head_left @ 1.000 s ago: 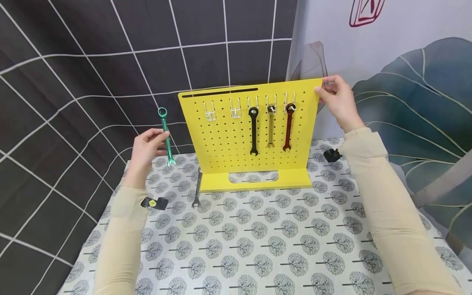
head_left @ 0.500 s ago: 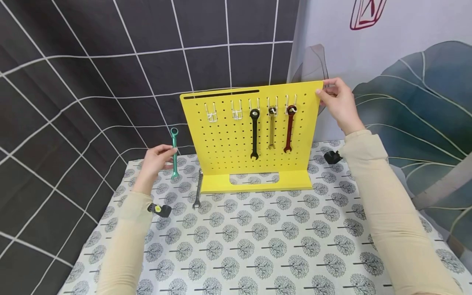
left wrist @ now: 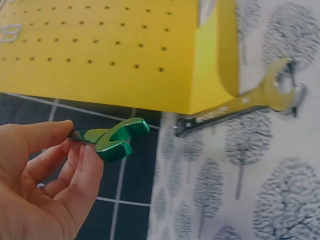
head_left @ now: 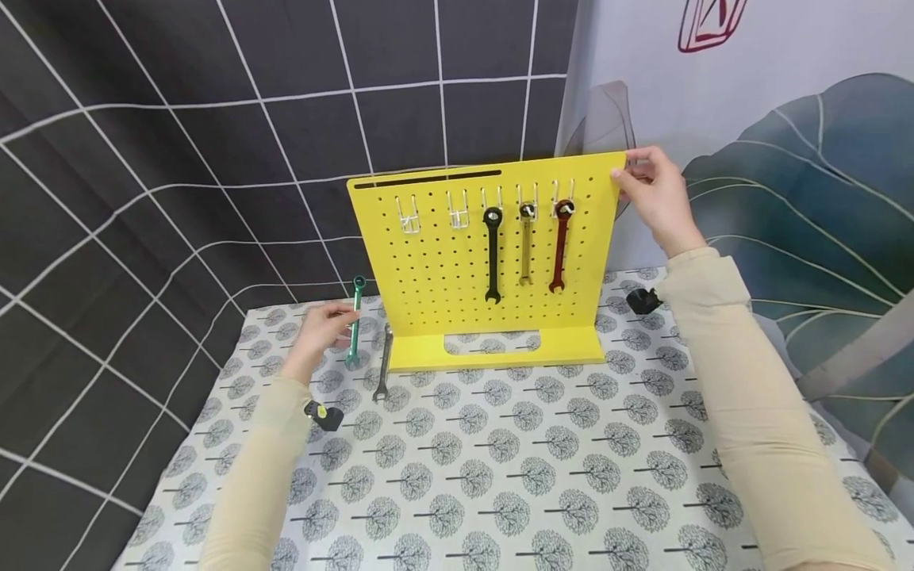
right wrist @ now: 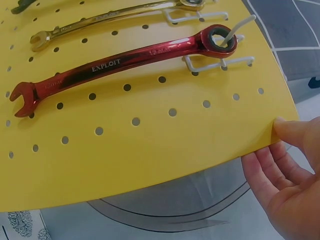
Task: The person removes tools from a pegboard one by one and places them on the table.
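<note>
A dark wall (head_left: 214, 135) ruled with white lines takes up the back and left of your room, the lines bending near the bottom. To its right hangs a pale backdrop (head_left: 821, 40) printed with large blue-green leaves (head_left: 800, 198) and a red mark near the top. Below both, your table wears a white cloth (head_left: 493, 460) covered in rows of grey trees.

Toward the table's back edge stands a yellow pegboard (head_left: 443, 293) on a flat foot with a cut-out, a dark slot along its top left. Your two arms reach in with pale sleeves, each carrying a small black device at the wrist.

Your right hand (head_left: 658, 194) pinches the board's upper right corner, thumb on the front and fingers behind. Your left hand (head_left: 321, 337), left of the board, pinches the shaft of a green wrench (head_left: 354, 339) between thumb and fingers; the wrench is nearly upright, its ring end up.

On the board, the black wrench (head_left: 493, 258), red wrench (head_left: 560, 250) and gold wrench (head_left: 525, 250) hang by their ring ends from white hooks. A silver wrench (head_left: 383, 365) lies on the cloth beside the board's left foot; you cannot tell whether they touch.
</note>
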Demonstrator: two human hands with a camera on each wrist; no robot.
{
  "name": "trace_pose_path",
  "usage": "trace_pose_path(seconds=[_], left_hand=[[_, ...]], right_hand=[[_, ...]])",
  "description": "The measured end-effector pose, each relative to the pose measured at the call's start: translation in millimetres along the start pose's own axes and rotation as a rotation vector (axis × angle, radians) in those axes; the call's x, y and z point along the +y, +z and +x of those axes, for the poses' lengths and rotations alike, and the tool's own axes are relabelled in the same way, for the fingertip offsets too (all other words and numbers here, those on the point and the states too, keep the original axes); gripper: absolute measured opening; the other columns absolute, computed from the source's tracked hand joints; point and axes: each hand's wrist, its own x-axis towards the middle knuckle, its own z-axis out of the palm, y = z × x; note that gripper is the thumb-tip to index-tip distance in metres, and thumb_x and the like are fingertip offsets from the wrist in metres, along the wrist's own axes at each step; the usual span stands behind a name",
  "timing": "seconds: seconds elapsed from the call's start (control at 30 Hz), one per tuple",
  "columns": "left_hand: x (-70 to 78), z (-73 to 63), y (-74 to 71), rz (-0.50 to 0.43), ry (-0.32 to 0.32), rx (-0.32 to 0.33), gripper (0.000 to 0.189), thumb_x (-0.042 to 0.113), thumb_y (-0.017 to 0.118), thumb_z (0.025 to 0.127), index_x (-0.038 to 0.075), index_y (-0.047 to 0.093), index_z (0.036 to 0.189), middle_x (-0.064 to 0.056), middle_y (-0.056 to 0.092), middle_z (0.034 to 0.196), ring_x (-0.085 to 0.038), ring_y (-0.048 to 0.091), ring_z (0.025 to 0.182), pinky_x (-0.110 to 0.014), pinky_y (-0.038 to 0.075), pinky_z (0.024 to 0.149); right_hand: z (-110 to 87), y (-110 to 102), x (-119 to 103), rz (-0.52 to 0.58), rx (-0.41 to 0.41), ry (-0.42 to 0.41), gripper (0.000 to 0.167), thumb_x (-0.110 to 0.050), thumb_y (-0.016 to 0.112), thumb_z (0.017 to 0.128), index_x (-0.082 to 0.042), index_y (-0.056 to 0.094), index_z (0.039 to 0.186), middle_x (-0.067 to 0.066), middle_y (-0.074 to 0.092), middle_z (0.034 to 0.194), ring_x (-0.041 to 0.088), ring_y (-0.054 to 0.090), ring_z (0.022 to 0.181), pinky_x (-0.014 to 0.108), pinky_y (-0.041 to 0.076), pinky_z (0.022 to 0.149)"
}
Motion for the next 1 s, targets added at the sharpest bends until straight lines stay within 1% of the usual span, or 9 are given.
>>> trace_pose_path(seconds=[0.1,0.2,0.3,0.4,0.57,0.6,0.67,0.8,1.0], left_hand=[[-6.3,2.5,4.4,0.015,-0.024,-0.016,0.039,0.02,0.061,0.102,-0.006,0.058,0.131,-0.019,0.062,0.12,-0.014,0.062,0.081,-0.048,0.058,0.091],[-12.5,4.1,7.5,0.016,-0.048,-0.026,0.039,0.02,0.061,0.102,-0.006,0.057,0.13,-0.018,0.061,0.119,-0.017,0.062,0.084,-0.048,0.058,0.092],[-17.8,4.2,10.2,0.018,-0.07,-0.03,0.037,0.019,0.061,0.101,-0.005,0.058,0.129,-0.015,0.061,0.115,-0.017,0.061,0.083,-0.045,0.059,0.09],[-24.5,5.5,13.5,0.004,-0.07,-0.038,0.033,0.016,0.061,0.1,-0.006,0.06,0.125,-0.012,0.062,0.109,-0.015,0.062,0.079,-0.041,0.061,0.084],[-32.3,7.6,20.8,0.011,-0.102,-0.05,0.031,0.014,0.061,0.099,-0.007,0.061,0.122,-0.01,0.063,0.103,-0.012,0.061,0.075,-0.035,0.063,0.076],[-32.9,7.6,21.9,0.015,-0.115,-0.055,0.032,0.015,0.061,0.1,-0.007,0.061,0.124,-0.01,0.063,0.103,-0.011,0.06,0.075,-0.034,0.063,0.076],[-35.4,8.4,24.1,0.03,-0.119,-0.048,0.032,0.015,0.062,0.099,-0.007,0.061,0.123,-0.008,0.063,0.096,-0.01,0.06,0.071,-0.033,0.063,0.072],[-39.8,9.6,27.2,0.026,-0.137,-0.043,0.032,0.014,0.065,0.098,-0.007,0.062,0.121,-0.005,0.062,0.088,-0.01,0.059,0.067,-0.027,0.061,0.063],[-43.5,8.9,31.3,0.038,-0.14,-0.068,0.033,0.014,0.065,0.098,-0.008,0.061,0.123,-0.007,0.064,0.088,-0.011,0.06,0.067,-0.024,0.06,0.061]], right_hand=[[-0.1,-0.7,-0.4,0.001,0.0,0.0,0.036,-0.022,0.064,0.1,-0.016,0.054,0.134,-0.006,0.058,0.106,0.01,0.056,0.095,0.025,0.053,0.09],[0.0,-1.0,-0.6,0.002,0.003,-0.008,0.036,-0.022,0.064,0.1,-0.015,0.054,0.134,-0.006,0.058,0.105,0.012,0.056,0.094,0.019,0.051,0.083],[-0.2,-0.5,-0.9,0.004,0.003,-0.017,0.036,-0.022,0.064,0.1,-0.015,0.054,0.133,-0.005,0.058,0.104,0.012,0.056,0.093,0.017,0.05,0.079],[-0.2,-0.1,-0.1,0.005,0.002,-0.018,0.035,-0.022,0.064,0.1,-0.016,0.054,0.133,-0.006,0.058,0.104,0.012,0.056,0.092,0.017,0.05,0.079],[-0.6,-0.4,1.4,0.002,0.003,-0.012,0.036,-0.023,0.064,0.099,-0.016,0.054,0.134,-0.006,0.058,0.104,0.011,0.056,0.091,0.018,0.05,0.079],[-0.7,-0.2,1.4,0.002,0.004,-0.013,0.036,-0.023,0.064,0.099,-0.015,0.054,0.133,-0.006,0.058,0.104,0.011,0.056,0.092,0.017,0.05,0.079],[-0.7,0.1,1.0,0.009,0.003,-0.013,0.036,-0.022,0.065,0.099,-0.015,0.054,0.133,-0.006,0.059,0.104,0.012,0.056,0.091,0.017,0.05,0.078],[-0.7,0.9,0.2,0.028,0.002,-0.015,0.034,-0.021,0.065,0.099,-0.015,0.055,0.131,-0.005,0.059,0.103,0.012,0.056,0.09,0.015,0.051,0.076],[-1.5,1.1,0.4,0.032,0.009,-0.015,0.033,-0.02,0.065,0.099,-0.015,0.055,0.13,-0.005,0.059,0.102,0.012,0.056,0.089,0.015,0.051,0.075]])
